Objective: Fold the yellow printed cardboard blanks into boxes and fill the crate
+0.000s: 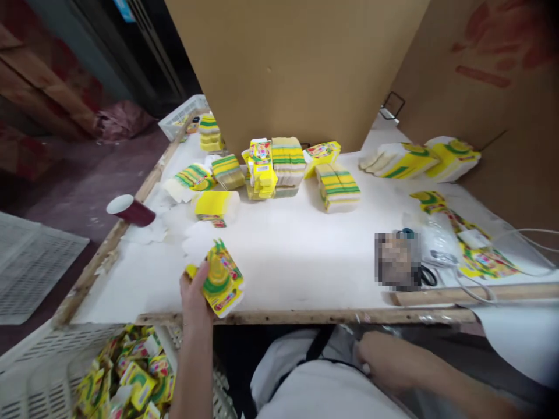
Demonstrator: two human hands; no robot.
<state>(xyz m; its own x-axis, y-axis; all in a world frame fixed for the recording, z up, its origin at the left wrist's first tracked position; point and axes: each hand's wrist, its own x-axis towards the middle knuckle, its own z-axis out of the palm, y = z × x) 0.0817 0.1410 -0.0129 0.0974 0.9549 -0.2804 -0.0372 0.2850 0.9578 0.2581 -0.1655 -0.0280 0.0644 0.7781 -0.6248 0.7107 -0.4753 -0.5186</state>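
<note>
My left hand [196,288] is closed on a flat yellow-and-green printed carton [220,279], held over the front left of the white table [279,262]. The thumb lies across the carton's face, and the other fingers are mostly behind it. White paper scraps [198,238] lie just beyond. Low by my lap, below the table's front edge, is my right hand [384,358]. It looks curled and somewhat blurred, and its fingers are largely hidden. A stack of matching cartons [216,203] lies beyond the left hand.
More carton stacks [288,160] stand along the back before a large cardboard box [297,70]. A maroon cup [133,210] lies on its side at the left edge. Scissors [425,276] and a clear plastic bag [439,241] lie right. Below left, a white crate [56,355] holds many cartons.
</note>
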